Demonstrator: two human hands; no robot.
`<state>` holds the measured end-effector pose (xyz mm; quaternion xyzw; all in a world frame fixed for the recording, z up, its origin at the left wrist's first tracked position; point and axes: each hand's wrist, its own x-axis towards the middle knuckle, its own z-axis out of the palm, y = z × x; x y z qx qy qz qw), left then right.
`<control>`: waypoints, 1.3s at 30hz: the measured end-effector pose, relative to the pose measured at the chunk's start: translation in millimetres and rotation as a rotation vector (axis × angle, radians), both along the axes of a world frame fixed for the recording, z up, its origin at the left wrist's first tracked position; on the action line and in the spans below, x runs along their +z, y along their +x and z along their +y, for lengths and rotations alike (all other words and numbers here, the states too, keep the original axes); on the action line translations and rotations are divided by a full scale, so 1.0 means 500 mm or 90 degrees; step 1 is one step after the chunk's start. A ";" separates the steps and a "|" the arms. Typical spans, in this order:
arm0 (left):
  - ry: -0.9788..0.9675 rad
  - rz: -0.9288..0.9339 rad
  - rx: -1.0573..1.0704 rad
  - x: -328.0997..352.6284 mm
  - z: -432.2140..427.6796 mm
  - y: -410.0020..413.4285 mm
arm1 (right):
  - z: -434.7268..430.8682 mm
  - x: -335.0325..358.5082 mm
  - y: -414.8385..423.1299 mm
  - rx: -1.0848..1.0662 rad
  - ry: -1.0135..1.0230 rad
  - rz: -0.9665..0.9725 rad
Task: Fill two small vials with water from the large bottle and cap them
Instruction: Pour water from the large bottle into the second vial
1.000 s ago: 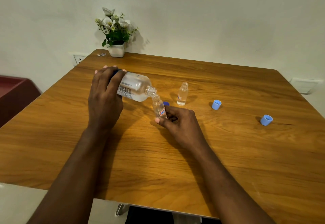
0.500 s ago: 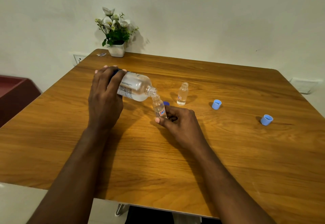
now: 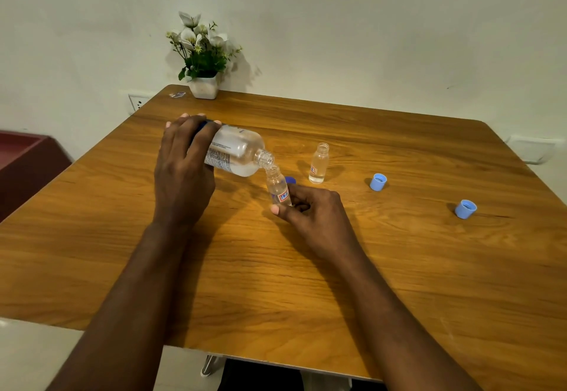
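- While the left hand (image 3: pixel 184 170) grips the tipped large bottle (image 3: pixel 237 153), its mouth touches a tilted vial (image 3: pixel 277 186).
- Right hand (image 3: pixel 313 209) pinches that vial near the counter's (image 3: pixel 399 283) middle.

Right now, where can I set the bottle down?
Bare table left of the left hand, along the near edge, and right of the rightmost cap. Crowded around the bottle, held vial, standing vial and right hand.
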<state>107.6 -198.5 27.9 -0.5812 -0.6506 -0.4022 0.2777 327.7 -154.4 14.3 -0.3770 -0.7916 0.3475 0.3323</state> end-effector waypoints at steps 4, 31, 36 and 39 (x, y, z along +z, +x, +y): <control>-0.003 0.001 0.000 0.002 -0.001 0.002 | 0.000 -0.001 0.000 0.002 -0.003 0.006; -0.015 -0.005 0.000 0.002 -0.002 0.003 | -0.001 0.000 0.000 -0.001 -0.011 0.005; -0.014 -0.007 0.000 0.002 -0.002 0.003 | -0.001 0.001 0.000 -0.002 -0.011 0.007; -0.017 -0.005 0.001 0.003 -0.003 0.003 | -0.001 0.001 0.000 -0.001 -0.012 0.007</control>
